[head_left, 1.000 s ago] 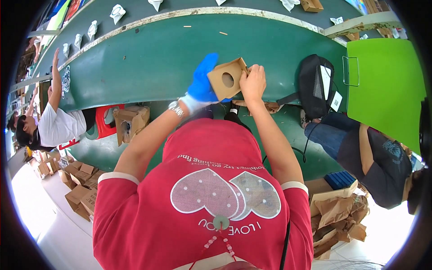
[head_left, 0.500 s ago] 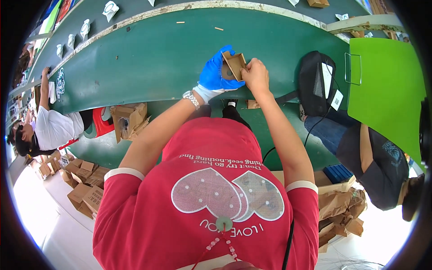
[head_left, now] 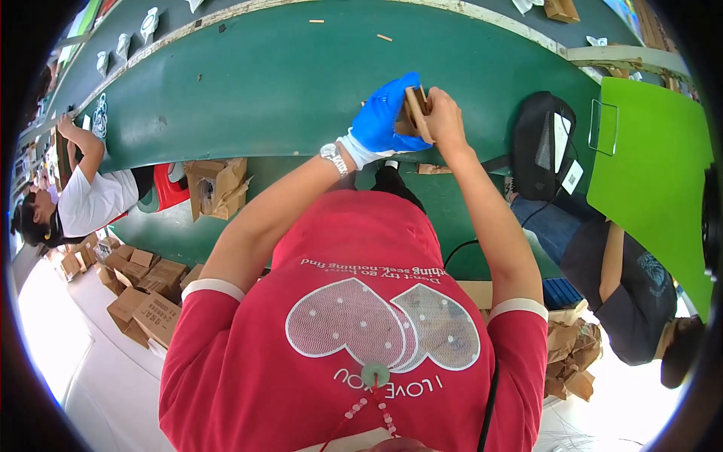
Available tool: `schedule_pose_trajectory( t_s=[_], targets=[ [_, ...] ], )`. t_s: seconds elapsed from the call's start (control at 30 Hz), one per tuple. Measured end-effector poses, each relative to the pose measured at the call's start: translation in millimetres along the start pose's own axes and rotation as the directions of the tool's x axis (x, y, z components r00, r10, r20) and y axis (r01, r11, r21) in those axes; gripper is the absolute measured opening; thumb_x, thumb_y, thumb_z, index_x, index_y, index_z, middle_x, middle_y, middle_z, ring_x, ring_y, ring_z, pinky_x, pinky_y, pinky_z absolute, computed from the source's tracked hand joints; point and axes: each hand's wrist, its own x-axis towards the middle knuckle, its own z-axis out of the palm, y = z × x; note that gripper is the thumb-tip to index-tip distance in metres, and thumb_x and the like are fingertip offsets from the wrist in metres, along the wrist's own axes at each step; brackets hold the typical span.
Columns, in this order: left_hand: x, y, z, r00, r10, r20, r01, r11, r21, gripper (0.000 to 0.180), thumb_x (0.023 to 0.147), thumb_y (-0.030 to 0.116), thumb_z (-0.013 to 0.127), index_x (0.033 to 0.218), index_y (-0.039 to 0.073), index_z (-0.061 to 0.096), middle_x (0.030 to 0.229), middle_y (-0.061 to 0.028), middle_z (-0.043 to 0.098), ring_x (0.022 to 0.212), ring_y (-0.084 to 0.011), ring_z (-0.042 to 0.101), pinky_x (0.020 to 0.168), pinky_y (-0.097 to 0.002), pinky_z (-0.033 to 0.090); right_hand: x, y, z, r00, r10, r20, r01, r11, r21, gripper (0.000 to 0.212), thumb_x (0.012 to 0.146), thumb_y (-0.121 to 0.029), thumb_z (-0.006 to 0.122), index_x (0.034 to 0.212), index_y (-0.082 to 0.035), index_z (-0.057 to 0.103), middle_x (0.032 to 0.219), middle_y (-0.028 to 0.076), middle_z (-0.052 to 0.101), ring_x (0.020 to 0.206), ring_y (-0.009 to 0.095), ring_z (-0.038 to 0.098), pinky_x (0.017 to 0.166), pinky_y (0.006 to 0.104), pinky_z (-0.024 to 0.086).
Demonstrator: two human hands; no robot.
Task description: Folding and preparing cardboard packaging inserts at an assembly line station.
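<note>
A small brown cardboard box (head_left: 416,115) is held up over the green work surface (head_left: 263,98). My left hand (head_left: 385,119), in a blue-and-white glove, wraps round the box from the left. On its right side my bare right hand (head_left: 444,119) grips the edge with bent fingers. The box is tilted, with its rim turned toward the right hand. What lies inside it cannot be made out.
A black bag (head_left: 541,147) with white tags lies right of my hands, beside a bright green panel (head_left: 648,181). Co-workers sit at left and right. An opened carton (head_left: 216,187) stands below the table edge. Several white packets lie on the far belt (head_left: 248,6).
Both hands have shifted slightly right with the box. The box has turned, so its inside shows less than before. The co-worker at left has bent an arm.
</note>
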Motion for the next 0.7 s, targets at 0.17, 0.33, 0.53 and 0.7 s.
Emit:
schedule_pose_trajectory(
  t_s=[0.17, 0.33, 0.53, 0.7],
  targets=[
    [34, -22, -32, 0.903, 0.101, 0.416, -0.148, 0.986, 0.080, 0.096, 0.071, 0.027, 0.086, 0.149, 0.007, 0.034, 0.135, -0.0166, 0.053, 0.123, -0.0371, 0.053, 0.105, -0.0419, 0.043, 2, 12, -4, 0.986, -0.160, 0.044, 0.153, 0.979, 0.138, 0.025, 0.079, -0.021, 0.067, 0.074, -0.001, 0.051, 0.080, 0.018, 0.059, 0.079, 0.041, 0.058, 0.067, 0.0489, 0.046],
    [46, -66, -43, 0.744, 0.173, 0.645, -0.294, 0.952, 0.083, 0.055, 0.076, 0.015, 0.078, 0.127, 0.012, 0.057, 0.121, -0.0126, 0.061, 0.109, -0.0333, 0.059, 0.094, -0.0397, 0.049, -4, -6, -3, 0.974, -0.212, 0.086, 0.187, 0.955, 0.231, 0.026, 0.088, -0.022, 0.065, 0.077, -0.001, 0.053, 0.074, 0.015, 0.056, 0.072, 0.031, 0.060, 0.062, 0.0438, 0.044],
    [46, -54, -38, 0.828, -0.001, 0.561, -0.157, 0.960, 0.234, 0.035, 0.074, 0.021, 0.079, 0.106, 0.014, 0.067, 0.103, -0.0087, 0.066, 0.099, -0.0322, 0.061, 0.086, -0.0391, 0.051, -49, 34, -16, 0.949, 0.017, 0.316, -0.302, 0.350, 0.887, 0.036, 0.090, -0.019, 0.062, 0.122, -0.004, 0.063, 0.107, 0.010, 0.066, 0.114, 0.026, 0.059, 0.108, 0.0362, 0.040],
    [54, -45, -25, 0.796, -0.157, 0.585, -0.090, 0.925, 0.370, 0.025, 0.071, 0.021, 0.078, 0.093, 0.013, 0.070, 0.096, -0.0106, 0.066, 0.092, -0.0324, 0.063, 0.077, -0.0403, 0.052, -67, -1, 6, 0.995, 0.005, -0.095, 0.044, 0.858, 0.512, 0.038, 0.074, -0.009, 0.069, 0.110, -0.003, 0.061, 0.111, 0.011, 0.059, 0.110, 0.028, 0.056, 0.097, 0.0392, 0.046]
  ],
)
